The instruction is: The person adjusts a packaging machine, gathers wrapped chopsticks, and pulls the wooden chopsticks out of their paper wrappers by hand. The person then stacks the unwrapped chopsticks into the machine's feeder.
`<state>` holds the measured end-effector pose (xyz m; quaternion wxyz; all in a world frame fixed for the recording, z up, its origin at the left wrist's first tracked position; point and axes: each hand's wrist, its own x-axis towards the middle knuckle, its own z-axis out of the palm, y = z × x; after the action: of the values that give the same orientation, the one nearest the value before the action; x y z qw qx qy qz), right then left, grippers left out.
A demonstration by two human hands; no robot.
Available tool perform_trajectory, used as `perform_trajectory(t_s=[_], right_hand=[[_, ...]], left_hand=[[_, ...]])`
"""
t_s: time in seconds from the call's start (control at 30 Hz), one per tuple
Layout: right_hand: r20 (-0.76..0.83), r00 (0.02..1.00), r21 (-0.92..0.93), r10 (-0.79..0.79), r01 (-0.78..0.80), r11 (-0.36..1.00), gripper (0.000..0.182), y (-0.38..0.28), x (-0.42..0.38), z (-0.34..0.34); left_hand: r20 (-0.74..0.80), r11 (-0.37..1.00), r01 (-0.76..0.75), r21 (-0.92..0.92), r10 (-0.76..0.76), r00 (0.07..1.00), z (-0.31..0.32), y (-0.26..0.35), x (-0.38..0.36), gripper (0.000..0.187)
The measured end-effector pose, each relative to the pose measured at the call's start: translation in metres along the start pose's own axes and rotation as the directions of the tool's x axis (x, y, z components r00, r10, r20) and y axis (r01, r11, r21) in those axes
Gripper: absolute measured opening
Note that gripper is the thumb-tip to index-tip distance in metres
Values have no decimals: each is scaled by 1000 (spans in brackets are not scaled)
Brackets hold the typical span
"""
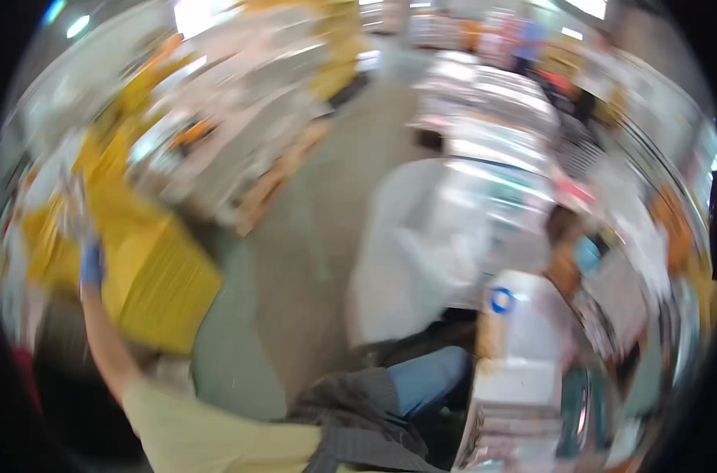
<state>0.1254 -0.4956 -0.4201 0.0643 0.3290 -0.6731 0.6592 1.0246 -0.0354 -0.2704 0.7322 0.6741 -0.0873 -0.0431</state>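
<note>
At nine o'clock in the blurred head view, the person's left hand (91, 264), in a blue glove, is raised on an outstretched arm whose pale green sleeve (209, 430) runs down to six o'clock. The hand is up against a yellow bin (157, 288) that fills the space from nine toward seven o'clock; above the glove a pale, crumpled thing (73, 206) shows, too smeared to name. Whether the fingers are closed on it or only touching cannot be told through the motion blur. A grey floor aisle (327, 197) runs from the centre up to twelve o'clock, with cluttered tables on either side. At three o'clock a large white sheet or bag (410, 252) stands beside a long workbench, and at four o'clock a white container with a blue round mark (516, 323) stands in the foreground. Blue trousers (425, 378) and dark cloth lie at five o'clock. The right hand is out of sight.
</note>
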Motion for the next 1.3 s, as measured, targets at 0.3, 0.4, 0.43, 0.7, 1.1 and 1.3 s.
perform_trajectory(t_s=[0.3,0.4,0.43,0.7,1.1,1.3], right_hand=[[143,952,158,270,-291,943,5,-43,-30,-38],[150,978,109,148,-165,980,10,-24,-27,-47],[102,995,59,11,-17,998,11,-15,-29,-57],[124,974,196,189,-211,958,12,-29,-32,-47],[876,432,95,214,-590,802,24,-187,-177,55],[960,269,103,74,-590,801,22,-209,-171,70]], left_hand=[[211,644,663,382,-759,616,210,-320,-136,19],[254,590,635,499,-800,544,223,-353,-176,22],[255,574,612,545,-808,531,215,-357,-184,22],[196,912,389,131,-409,891,307,-246,-163,8],[306,935,233,-267,-147,941,343,-116,-139,12],[-156,816,-293,-499,248,956,70,16,58,12]])
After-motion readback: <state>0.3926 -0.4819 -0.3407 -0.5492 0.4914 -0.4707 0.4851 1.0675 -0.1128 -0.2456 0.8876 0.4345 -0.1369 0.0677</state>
